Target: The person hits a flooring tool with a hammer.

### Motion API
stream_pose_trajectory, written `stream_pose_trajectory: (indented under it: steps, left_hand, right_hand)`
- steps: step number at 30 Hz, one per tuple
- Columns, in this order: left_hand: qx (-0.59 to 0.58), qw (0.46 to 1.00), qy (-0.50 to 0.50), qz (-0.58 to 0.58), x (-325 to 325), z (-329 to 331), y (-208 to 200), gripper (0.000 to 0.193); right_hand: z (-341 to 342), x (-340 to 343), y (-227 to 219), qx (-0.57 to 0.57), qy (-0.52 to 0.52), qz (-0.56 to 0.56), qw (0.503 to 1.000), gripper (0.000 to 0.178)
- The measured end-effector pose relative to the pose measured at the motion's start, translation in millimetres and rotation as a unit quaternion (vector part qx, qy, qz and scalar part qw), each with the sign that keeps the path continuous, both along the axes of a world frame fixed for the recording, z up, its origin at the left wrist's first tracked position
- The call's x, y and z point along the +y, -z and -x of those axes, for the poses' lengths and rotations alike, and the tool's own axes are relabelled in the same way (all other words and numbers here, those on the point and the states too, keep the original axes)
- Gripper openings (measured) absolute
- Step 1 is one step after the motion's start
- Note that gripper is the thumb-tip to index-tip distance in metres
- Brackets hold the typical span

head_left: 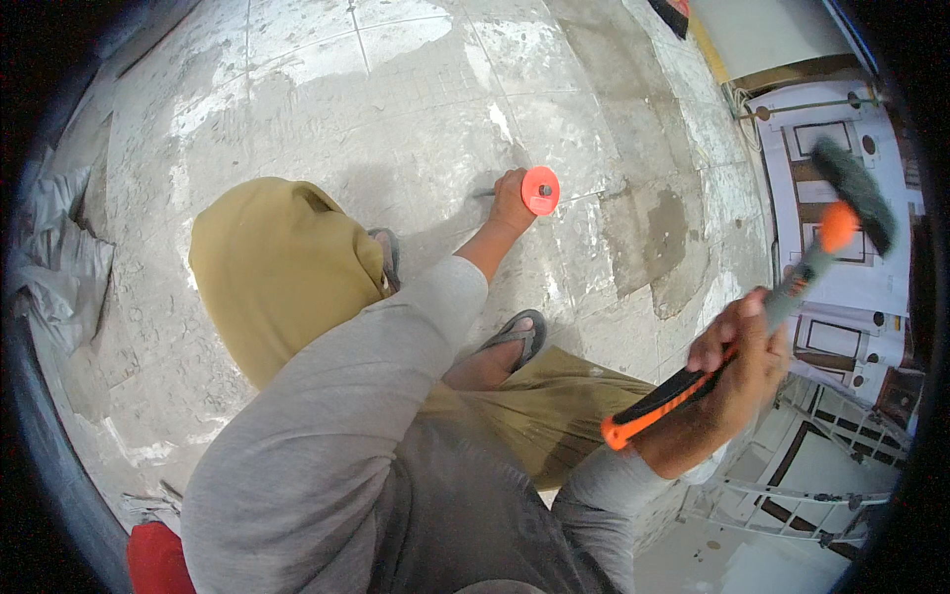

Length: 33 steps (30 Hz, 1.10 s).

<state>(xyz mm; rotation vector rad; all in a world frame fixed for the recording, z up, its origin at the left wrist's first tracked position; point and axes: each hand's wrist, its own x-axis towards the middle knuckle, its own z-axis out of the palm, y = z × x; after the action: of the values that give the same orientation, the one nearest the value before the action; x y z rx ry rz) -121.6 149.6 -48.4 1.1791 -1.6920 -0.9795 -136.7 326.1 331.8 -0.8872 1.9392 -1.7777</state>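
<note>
My left hand [511, 202] is closed around a chisel [544, 189] with a round orange-red hand guard. The guard and the dark striking end face up toward me. A short piece of the shank shows past the fingers, close to the floor [416, 139]; whether its tip touches cannot be made out. In my right hand [737, 361] is a hammer [673, 396] with a black, grey and orange handle, raised at the right. Its dark head, slightly blurred, points up and away, well apart from the chisel.
Worn tiles with pale patches and a damp stain [665, 233] cover the floor. Crumpled grey sheeting [69, 252] lies at the left. White panelled boards [836, 148] and a metal ladder [792, 492] stand at the right. My sandalled foot [510, 345] is near the chisel.
</note>
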Motion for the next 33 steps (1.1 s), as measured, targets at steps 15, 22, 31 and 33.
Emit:
stream_pose_trajectory:
  steps: [15, 22, 31, 33]
  left_hand:
    - [-0.020, 0.993, -0.024, 0.115, -1, -12, 12, 0.021]
    - [-0.041, 0.995, 0.039, 0.088, 17, 8, -2, 0.017]
    - [0.004, 0.997, 0.038, 0.067, 4, 7, 8, 0.020]
    - [0.026, 0.996, 0.020, 0.087, -1, 4, 13, 0.023]
  right_hand:
    - [11, 22, 185, -0.209, -0.128, -0.320, 0.915, 0.014]
    - [19, 33, 139, -0.204, -0.057, -0.263, 0.941, 0.011]
    - [7, 23, 55, -0.142, -0.051, -0.154, 0.976, 0.014]
    - [4, 19, 34, -0.096, -0.052, -0.114, 0.987, 0.014]
